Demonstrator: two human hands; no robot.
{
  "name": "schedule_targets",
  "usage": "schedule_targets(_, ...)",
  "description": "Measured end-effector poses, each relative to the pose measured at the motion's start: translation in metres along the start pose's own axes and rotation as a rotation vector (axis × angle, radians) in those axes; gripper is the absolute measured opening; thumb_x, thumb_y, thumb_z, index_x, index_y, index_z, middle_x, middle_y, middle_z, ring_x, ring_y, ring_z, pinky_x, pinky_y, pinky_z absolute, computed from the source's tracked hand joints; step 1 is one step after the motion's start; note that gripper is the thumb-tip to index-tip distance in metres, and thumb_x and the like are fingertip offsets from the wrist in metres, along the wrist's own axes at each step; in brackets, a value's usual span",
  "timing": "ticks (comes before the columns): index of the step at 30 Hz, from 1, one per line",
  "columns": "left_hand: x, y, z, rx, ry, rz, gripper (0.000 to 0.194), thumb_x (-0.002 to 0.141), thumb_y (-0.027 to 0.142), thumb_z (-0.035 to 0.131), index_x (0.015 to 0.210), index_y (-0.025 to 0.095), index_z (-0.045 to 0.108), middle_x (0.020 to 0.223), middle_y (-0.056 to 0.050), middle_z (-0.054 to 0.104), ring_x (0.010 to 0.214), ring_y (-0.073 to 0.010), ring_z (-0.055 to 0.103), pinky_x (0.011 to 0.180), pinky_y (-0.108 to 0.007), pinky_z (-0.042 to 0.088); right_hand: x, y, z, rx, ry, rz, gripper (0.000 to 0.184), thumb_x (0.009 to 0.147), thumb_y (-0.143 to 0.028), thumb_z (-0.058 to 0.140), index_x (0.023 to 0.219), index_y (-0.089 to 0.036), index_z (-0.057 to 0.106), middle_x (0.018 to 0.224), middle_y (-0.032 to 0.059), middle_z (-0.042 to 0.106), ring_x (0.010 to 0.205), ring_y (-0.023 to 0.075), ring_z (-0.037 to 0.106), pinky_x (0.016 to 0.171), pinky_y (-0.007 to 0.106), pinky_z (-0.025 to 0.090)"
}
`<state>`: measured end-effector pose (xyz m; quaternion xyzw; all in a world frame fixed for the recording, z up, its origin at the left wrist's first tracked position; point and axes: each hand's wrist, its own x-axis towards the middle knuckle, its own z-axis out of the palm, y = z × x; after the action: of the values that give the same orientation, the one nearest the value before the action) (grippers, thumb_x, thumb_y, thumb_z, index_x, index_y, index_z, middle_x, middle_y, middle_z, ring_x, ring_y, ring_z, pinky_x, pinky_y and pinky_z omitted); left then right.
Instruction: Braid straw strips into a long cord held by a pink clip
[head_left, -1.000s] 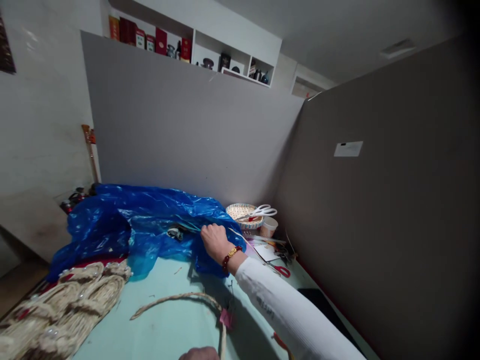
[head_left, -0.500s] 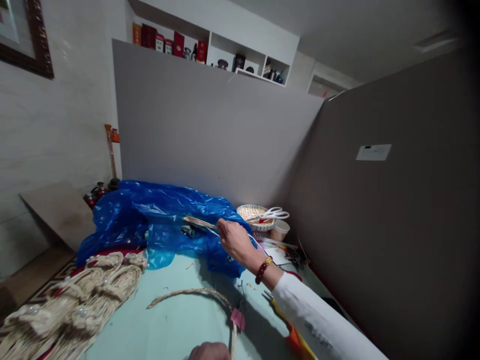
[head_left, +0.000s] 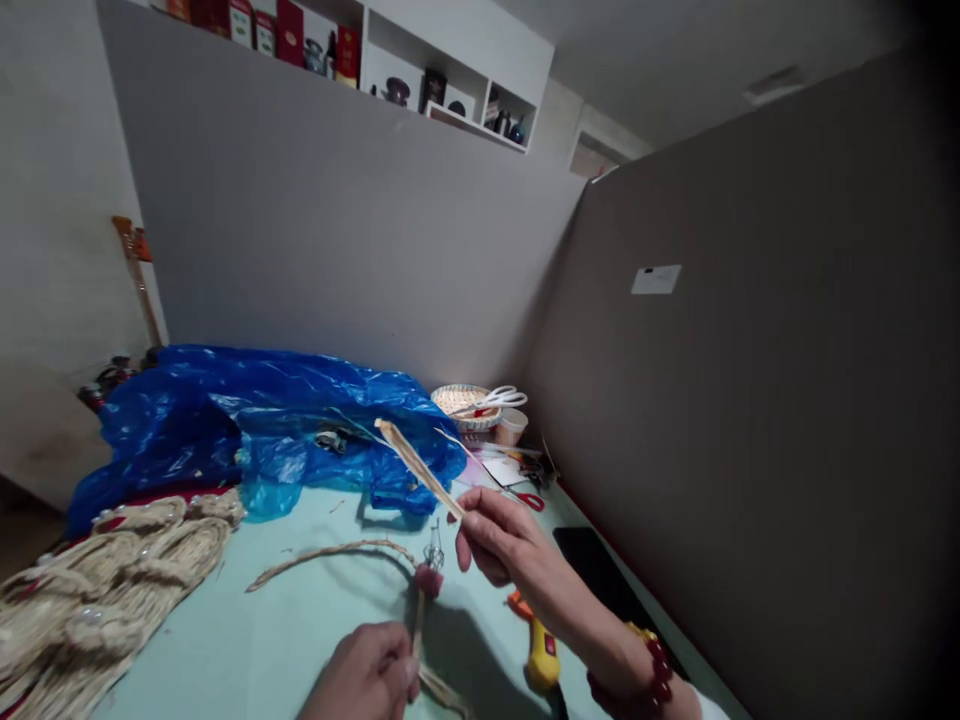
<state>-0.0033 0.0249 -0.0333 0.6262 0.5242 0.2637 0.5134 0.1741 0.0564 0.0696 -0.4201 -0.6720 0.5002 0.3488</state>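
Note:
My right hand (head_left: 495, 535) pinches a flat strip of pale straw (head_left: 420, 470) between thumb and fingers, its tip pointing up and left above the table. Low in the view, my left hand (head_left: 367, 672) has its fingers closed on a straw braid (head_left: 330, 553). That braid curves left across the table and passes by a pink clip with wire handles (head_left: 429, 580), then runs down to the left fingers. Loose straw ends (head_left: 444, 690) stick out to the right of the left hand.
Woven straw slippers with pearl beads (head_left: 135, 580) lie at left. Behind is a crumpled blue plastic bag (head_left: 285, 400). A basket (head_left: 457, 400) with white-handled scissors (head_left: 499, 398) and a cup (head_left: 511, 428) stand at back right. A yellow-orange tool (head_left: 541, 655) lies near my right wrist. Grey partitions enclose the table.
My right hand has drawn back from over the blue bag towards me, bringing the straw strip with it. My left hand has come further into view. The whole view has shifted right.

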Motion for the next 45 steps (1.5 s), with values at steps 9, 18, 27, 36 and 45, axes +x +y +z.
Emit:
schedule_targets(9,-0.014,0.017,-0.006,-0.064,0.018,-0.024,0.025,0.075,0.039,0.051,0.059,0.020,0.054,0.050,0.005,0.047,0.054,-0.0136,0.041,0.055,-0.025,0.030,-0.093,0.033,0.013,-0.288,0.146,0.181,0.032,0.095,-0.045,0.045,0.076,-0.020,0.049,0.054,-0.0051,0.040,0.050,0.0112,0.034,0.049,0.024,0.024)
schedule_targets(18,-0.016,0.013,-0.009,-0.119,-0.022,-0.125,0.031,0.077,0.045,0.060,0.063,0.019,0.054,0.051,0.009,0.037,0.047,-0.0080,0.026,0.046,-0.020,0.019,-0.139,0.043,0.021,-0.473,0.112,0.235,0.027,0.099,-0.038,0.039,0.080,-0.021,0.047,0.054,-0.0072,0.035,0.050,0.0100,0.030,0.049,0.025,0.021)
schedule_targets(27,-0.019,0.015,-0.009,-0.114,0.005,-0.157,0.029,0.080,0.044,0.062,0.068,0.018,0.060,0.052,0.008,0.042,0.047,-0.0082,0.027,0.045,-0.020,0.019,-0.151,0.039,0.027,-0.465,0.054,0.197,0.023,0.100,-0.036,0.039,0.083,-0.022,0.048,0.055,-0.0065,0.039,0.049,0.0105,0.031,0.049,0.026,0.025)
schedule_targets(36,-0.022,0.026,-0.009,-0.088,0.024,-0.125,0.039,0.082,0.040,0.061,0.052,0.019,0.047,0.051,0.007,0.038,0.052,-0.0098,0.031,0.049,-0.020,0.025,-0.147,0.037,0.009,-0.678,-0.085,0.191,0.022,0.098,-0.028,0.042,0.083,-0.023,0.056,0.072,0.0025,0.060,0.061,0.0161,0.050,0.056,0.030,0.033)
schedule_targets(45,-0.024,0.023,-0.010,-0.152,0.034,-0.143,0.036,0.082,0.040,0.064,0.056,0.019,0.050,0.051,0.008,0.041,0.051,-0.0087,0.031,0.049,-0.021,0.023,-0.089,0.022,0.034,-0.982,0.045,-0.089,0.021,0.096,-0.031,0.047,0.102,-0.013,0.057,0.098,0.0114,0.061,0.089,0.0252,0.052,0.081,0.040,0.038)
